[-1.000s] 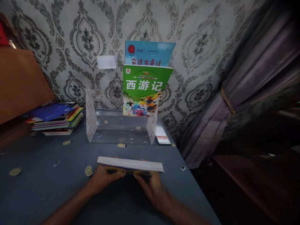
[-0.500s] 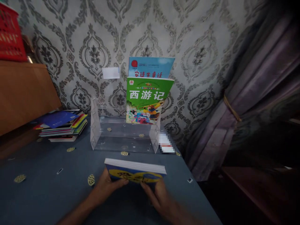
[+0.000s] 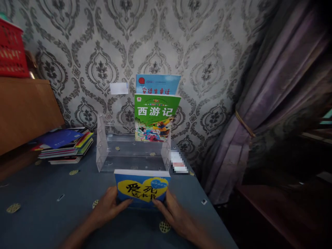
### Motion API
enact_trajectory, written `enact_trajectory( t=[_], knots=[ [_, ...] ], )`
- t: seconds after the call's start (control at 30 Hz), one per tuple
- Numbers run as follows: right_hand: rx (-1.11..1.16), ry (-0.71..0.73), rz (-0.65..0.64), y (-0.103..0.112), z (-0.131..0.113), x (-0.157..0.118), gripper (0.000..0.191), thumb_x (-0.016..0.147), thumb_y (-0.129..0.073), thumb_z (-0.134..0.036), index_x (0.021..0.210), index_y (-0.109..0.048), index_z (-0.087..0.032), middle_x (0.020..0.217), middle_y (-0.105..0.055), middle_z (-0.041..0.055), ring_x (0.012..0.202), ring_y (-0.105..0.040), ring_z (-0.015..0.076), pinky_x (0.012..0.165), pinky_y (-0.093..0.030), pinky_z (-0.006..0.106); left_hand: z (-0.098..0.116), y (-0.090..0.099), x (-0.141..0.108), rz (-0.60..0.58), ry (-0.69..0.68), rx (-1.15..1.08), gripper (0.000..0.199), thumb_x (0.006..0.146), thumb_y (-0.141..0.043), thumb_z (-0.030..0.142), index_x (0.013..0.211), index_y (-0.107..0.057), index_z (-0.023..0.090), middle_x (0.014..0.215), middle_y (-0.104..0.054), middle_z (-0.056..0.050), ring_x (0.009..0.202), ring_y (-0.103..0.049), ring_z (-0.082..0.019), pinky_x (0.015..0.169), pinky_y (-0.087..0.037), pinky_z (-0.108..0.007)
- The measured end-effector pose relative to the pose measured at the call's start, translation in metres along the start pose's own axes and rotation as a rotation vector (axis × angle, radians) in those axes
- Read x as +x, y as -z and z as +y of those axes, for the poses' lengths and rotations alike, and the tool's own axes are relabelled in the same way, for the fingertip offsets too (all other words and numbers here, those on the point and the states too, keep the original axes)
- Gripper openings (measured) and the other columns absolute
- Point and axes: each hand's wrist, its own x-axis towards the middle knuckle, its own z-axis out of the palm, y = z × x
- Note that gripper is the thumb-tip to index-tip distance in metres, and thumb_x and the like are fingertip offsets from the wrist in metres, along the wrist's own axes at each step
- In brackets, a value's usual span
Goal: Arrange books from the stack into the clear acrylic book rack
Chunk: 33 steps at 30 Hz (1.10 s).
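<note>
Both hands are on it here: the left hand [image 3: 110, 205] clamps one side of a blue book [image 3: 141, 190], the right hand [image 3: 175, 211] clamps the other, thumbs laid across the front cover, the other fingers mostly tucked out of sight behind. The hands stand apart, the book's width between them, and that cover, with its big yellow heart and black characters, faces back toward the person, white page edges on top! Whether the lower edge touches the blue tablecloth [image 3: 38, 221], I cannot tell.

Just beyond the hands, a clear stepped stand [image 3: 135, 162], its front edge close behind the book; touching or not, hard to call. Up on its rear right part, ahead of the right hand, a green book [image 3: 155, 117] leans upright, and behind it a light-blue book [image 3: 158, 83] shows only its upper part. Ahead of the left hand, higher up, a small white label [image 3: 119, 88].

Out past the left hand, a pile of books [image 3: 64, 147] with a violet-blue one on top, then a brown wooden cabinet [image 3: 28, 110] bearing a red basket [image 3: 11, 52]. Beyond the right hand, a pixelated item [image 3: 178, 162] beside the stand, and farther right, a gathered purple curtain [image 3: 233, 152]
</note>
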Motion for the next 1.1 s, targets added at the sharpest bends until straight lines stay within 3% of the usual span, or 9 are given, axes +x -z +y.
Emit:
enact_trajectory(
  t=[0.17, 0.27, 0.33, 0.4, 0.57, 0.73, 0.9, 1.1],
  knots=[
    [-0.007, 0.075, 0.072, 0.001, 0.006, 0.005, 0.057, 0.095, -0.05, -0.054, 0.138, -0.047, -0.017, 0.128, -0.064, 0.0178, 0.121, -0.06, 0.0327, 0.102, -0.049, 0.049, -0.007, 0.006, 0.003, -0.084, -0.049, 0.082, 0.045, 0.085, -0.056, 0.063, 0.095, -0.068, 0.021, 0.079, -0.068, -0.005, 0.078, -0.062, -0.024, 0.069, -0.051, -0.034],
    [0.008, 0.151, 0.131, 0.001, 0.001, 0.01, 0.041, 0.095, -0.053, -0.048, 0.125, -0.053, -0.02, 0.105, -0.07, 0.0115, 0.096, -0.067, 0.0276, 0.083, -0.055, 0.04, -0.006, 0.012, 0.006, -0.147, -0.068, 0.11, 0.042, 0.087, -0.054, 0.06, 0.091, -0.066, 0.02, 0.08, -0.067, -0.005, 0.079, -0.061, -0.023, 0.072, -0.049, -0.034],
    [0.029, 0.181, 0.136, 0.001, -0.003, 0.013, 0.03, 0.096, -0.052, -0.045, 0.113, -0.054, -0.02, 0.088, -0.068, 0.0056, 0.077, -0.065, 0.022, 0.069, -0.053, 0.033, -0.001, 0.015, 0.008, -0.161, -0.061, 0.093, 0.04, 0.089, -0.052, 0.057, 0.094, -0.065, 0.02, 0.081, -0.067, -0.004, 0.077, -0.06, -0.022, 0.07, -0.047, -0.032],
    [0.052, 0.194, 0.153, 0.001, -0.007, 0.014, 0.024, 0.096, -0.051, -0.044, 0.104, -0.052, -0.021, 0.08, -0.065, 0.002, 0.07, -0.061, 0.0188, 0.062, -0.049, 0.029, 0.006, 0.016, 0.01, -0.159, -0.055, 0.054, 0.038, 0.089, -0.052, 0.055, 0.097, -0.064, 0.02, 0.081, -0.068, -0.003, 0.075, -0.059, -0.02, 0.068, -0.046, -0.03],
    [0.082, 0.195, 0.175, 0.001, -0.015, 0.012, 0.021, 0.098, -0.051, -0.042, 0.099, -0.049, -0.021, 0.084, -0.066, 0.0028, 0.075, -0.062, 0.0188, 0.064, -0.048, 0.029, 0.019, 0.017, 0.011, -0.122, -0.055, -0.025, 0.036, 0.089, -0.053, 0.051, 0.105, -0.06, 0.019, 0.083, -0.07, -0.003, 0.07, -0.06, -0.019, 0.063, -0.044, -0.029],
    [0.051, 0.234, 0.22, 0.007, -0.015, 0.02, 0.018, 0.097, -0.051, -0.037, 0.104, -0.051, -0.021, 0.083, -0.065, 0.0021, 0.073, -0.061, 0.0182, 0.066, -0.047, 0.03, 0.022, 0.017, 0.016, -0.061, -0.082, -0.013, 0.032, 0.089, -0.054, 0.052, 0.097, -0.059, 0.021, 0.077, -0.068, -0.002, 0.067, -0.061, -0.02, 0.06, -0.044, -0.029],
    [-0.038, 0.333, 0.288, 0.027, -0.018, 0.045, 0.024, 0.097, -0.05, -0.039, 0.112, -0.05, -0.021, 0.081, -0.063, 0.0012, 0.071, -0.059, 0.0185, 0.066, -0.048, 0.03, 0.033, 0.027, 0.043, 0.04, -0.142, 0.013, 0.031, 0.09, -0.057, 0.051, 0.098, -0.058, 0.021, 0.077, -0.069, -0.002, 0.067, -0.062, -0.021, 0.062, -0.047, -0.03],
    [-0.171, 0.463, 0.377, 0.082, -0.051, 0.083, 0.026, 0.097, -0.052, -0.04, 0.116, -0.048, -0.022, 0.086, -0.062, 0.0055, 0.073, -0.059, 0.0241, 0.065, -0.05, 0.036, 0.069, 0.059, 0.099, 0.13, -0.278, 0.054, 0.037, 0.089, -0.058, 0.049, 0.109, -0.056, 0.019, 0.089, -0.071, -0.005, 0.078, -0.066, -0.024, 0.068, -0.05, -0.033]
  ],
)
